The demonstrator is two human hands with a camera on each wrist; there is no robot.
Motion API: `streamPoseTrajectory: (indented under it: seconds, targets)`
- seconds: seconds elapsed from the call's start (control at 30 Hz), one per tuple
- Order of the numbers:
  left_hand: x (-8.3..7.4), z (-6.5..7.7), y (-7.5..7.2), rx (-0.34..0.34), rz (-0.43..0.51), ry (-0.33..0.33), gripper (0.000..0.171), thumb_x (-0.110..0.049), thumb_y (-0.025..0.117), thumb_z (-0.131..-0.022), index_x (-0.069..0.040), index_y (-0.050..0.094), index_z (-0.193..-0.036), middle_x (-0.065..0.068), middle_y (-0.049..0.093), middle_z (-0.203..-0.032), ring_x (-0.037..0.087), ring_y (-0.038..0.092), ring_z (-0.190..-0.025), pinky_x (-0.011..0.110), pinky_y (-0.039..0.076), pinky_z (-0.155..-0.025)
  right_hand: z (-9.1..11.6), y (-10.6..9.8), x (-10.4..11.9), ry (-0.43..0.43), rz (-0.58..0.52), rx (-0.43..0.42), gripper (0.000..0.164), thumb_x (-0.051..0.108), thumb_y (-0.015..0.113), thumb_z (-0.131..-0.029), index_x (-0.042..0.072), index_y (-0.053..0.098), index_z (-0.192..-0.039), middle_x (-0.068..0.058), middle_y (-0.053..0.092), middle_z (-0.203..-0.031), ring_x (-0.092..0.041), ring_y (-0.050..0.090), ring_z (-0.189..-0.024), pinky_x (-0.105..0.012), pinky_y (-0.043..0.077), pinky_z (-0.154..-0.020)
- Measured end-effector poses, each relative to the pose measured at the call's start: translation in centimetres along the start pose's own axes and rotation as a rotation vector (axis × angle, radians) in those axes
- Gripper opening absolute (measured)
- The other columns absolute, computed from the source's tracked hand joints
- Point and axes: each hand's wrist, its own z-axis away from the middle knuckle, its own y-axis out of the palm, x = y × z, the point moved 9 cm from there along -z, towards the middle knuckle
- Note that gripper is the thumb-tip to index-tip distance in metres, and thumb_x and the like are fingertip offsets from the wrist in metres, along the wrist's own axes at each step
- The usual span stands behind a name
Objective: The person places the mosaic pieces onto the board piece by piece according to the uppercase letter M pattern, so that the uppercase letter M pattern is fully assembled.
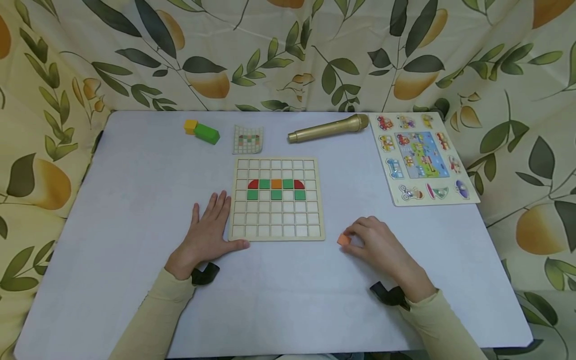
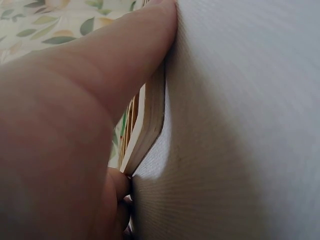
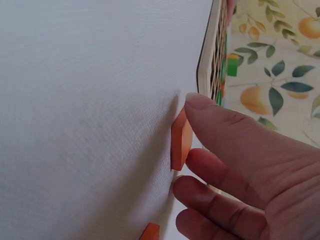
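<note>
A wooden grid board [image 1: 276,220] lies mid-table, with several red, green and orange tiles set in its cells. My left hand [image 1: 207,232] is spread flat at its left side, thumb along the near edge; in the left wrist view the thumb [image 2: 125,55] touches the board's corner [image 2: 145,135]. To the right of the board, my right hand [image 1: 375,245] pinches an orange tile [image 1: 344,239] between thumb and fingers, at the table surface. In the right wrist view this tile [image 3: 181,142] stands out from the fingertips, and a second orange piece [image 3: 151,232] shows at the bottom edge.
Behind the board lie a small pattern card [image 1: 248,140], a gold microphone [image 1: 328,129], and yellow [image 1: 191,126] and green [image 1: 207,133] blocks. A picture puzzle board [image 1: 425,157] rests at the back right. Patterned cloth [image 1: 288,55] hangs around the white table [image 1: 279,305].
</note>
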Motion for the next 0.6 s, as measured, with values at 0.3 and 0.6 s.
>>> streamPoseTrajectory:
  seconds: [0.3, 0.6]
  targets:
    - [0.1, 0.0, -0.1, -0.001, -0.007, -0.004, 0.126, -0.076, 0.065, -0.073, 0.001, 0.009, -0.155, 0.015, 0.0, -0.162, 0.028, -0.011, -0.146, 0.06, -0.014, -0.107, -0.3, 0.1, 0.3, -0.014, 0.025, -0.007, 0.021, 0.014, 0.084, -0.077, 0.005, 0.073, -0.093, -0.001, 0.065, -0.092, -0.023, 0.055, -0.088, -0.042, 0.045, -0.079]
    - [0.0, 0.0, -0.2, 0.004, 0.005, -0.008, 0.125, -0.075, 0.065, -0.073, 0.001, 0.009, -0.155, 0.014, -0.001, -0.162, 0.028, -0.011, -0.146, 0.059, -0.015, -0.107, -1.5, -0.3, 0.4, -0.043, 0.042, -0.021, 0.023, 0.016, 0.083, -0.078, 0.004, 0.073, -0.094, -0.003, 0.068, -0.093, -0.024, 0.057, -0.088, -0.043, 0.046, -0.079]
